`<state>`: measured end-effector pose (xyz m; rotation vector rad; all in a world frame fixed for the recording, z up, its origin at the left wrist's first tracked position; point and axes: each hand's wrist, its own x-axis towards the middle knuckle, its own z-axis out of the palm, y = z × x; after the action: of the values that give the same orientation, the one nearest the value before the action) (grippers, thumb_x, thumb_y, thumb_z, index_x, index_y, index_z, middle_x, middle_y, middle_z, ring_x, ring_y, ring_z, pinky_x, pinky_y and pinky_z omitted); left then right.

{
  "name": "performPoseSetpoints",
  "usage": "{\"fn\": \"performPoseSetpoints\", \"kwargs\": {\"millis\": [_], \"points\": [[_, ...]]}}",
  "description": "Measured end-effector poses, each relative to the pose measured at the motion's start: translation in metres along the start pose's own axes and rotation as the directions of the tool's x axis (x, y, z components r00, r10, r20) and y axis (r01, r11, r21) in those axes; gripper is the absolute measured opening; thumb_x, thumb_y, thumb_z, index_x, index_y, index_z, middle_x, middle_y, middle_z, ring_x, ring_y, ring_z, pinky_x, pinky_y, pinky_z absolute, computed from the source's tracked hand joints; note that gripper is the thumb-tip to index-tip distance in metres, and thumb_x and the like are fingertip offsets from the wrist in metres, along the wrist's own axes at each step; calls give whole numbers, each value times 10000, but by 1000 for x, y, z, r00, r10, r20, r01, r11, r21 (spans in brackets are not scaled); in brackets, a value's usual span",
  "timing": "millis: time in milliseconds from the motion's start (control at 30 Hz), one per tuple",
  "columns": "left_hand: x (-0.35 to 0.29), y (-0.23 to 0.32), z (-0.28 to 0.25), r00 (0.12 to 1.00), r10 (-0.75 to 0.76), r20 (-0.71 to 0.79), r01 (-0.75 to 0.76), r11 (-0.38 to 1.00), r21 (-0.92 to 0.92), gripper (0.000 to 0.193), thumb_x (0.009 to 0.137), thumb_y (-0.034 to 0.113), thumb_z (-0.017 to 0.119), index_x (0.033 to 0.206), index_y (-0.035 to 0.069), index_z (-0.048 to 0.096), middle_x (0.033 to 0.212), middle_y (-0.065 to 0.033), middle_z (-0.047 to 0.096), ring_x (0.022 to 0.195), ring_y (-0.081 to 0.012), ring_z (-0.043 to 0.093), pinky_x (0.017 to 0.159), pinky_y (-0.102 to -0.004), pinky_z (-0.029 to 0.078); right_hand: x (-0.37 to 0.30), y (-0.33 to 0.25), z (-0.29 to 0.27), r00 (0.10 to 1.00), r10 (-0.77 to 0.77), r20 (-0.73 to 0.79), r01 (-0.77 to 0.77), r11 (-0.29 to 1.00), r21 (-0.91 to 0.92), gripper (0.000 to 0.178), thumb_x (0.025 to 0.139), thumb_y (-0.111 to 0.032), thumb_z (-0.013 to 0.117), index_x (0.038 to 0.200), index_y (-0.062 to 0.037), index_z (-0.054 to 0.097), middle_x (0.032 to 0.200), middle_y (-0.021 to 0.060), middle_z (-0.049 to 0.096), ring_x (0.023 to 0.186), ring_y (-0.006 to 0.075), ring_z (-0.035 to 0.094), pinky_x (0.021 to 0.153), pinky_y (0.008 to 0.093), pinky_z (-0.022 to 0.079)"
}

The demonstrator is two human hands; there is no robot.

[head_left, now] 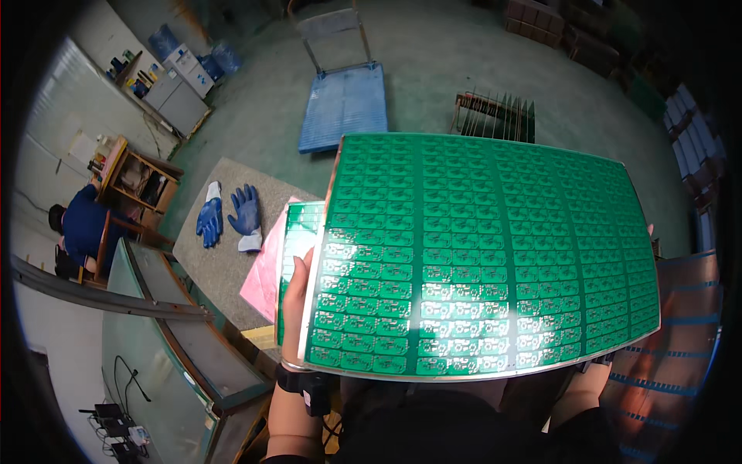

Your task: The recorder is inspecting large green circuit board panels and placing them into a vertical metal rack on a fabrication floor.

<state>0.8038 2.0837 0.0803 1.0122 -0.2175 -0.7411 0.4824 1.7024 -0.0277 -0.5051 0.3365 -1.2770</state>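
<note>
A large green circuit board panel (464,255), printed with rows of small repeated boards, is held up in front of me, tilted, with bright glare on its lower part. My left hand (296,298) grips its left edge, thumb lying along the side. At the right edge only a bit of my right hand (651,230) shows; the rest is behind the panel, and its forearm comes up from below. Behind the left edge, another green panel (304,220) lies over a pink sheet (267,278) on a grey table (205,271).
Blue-and-white work gloves (246,213) lie on the grey table. A blue platform trolley (344,108) and a rack with upright panels (498,112) stand beyond. A glass-topped frame (166,371) is at the left, where a person in dark blue (89,224) works. Slotted metal shelving (668,348) is at right.
</note>
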Motion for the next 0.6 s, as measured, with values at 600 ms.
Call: {"fn": "performPoseSetpoints", "kwargs": {"millis": [600], "points": [[4, -22, 13, 994, 111, -15, -111, 993, -40, 515, 932, 155, 475, 1378, 8, 262, 1288, -102, 456, 1149, -163, 467, 970, -311, 381, -23, 16, -24, 870, 199, 451, -311, 932, 187, 402, 979, -246, 364, 1278, 11, 442, 1361, 155, 425, 1241, 293, 406, 1062, 459, 289]]}}
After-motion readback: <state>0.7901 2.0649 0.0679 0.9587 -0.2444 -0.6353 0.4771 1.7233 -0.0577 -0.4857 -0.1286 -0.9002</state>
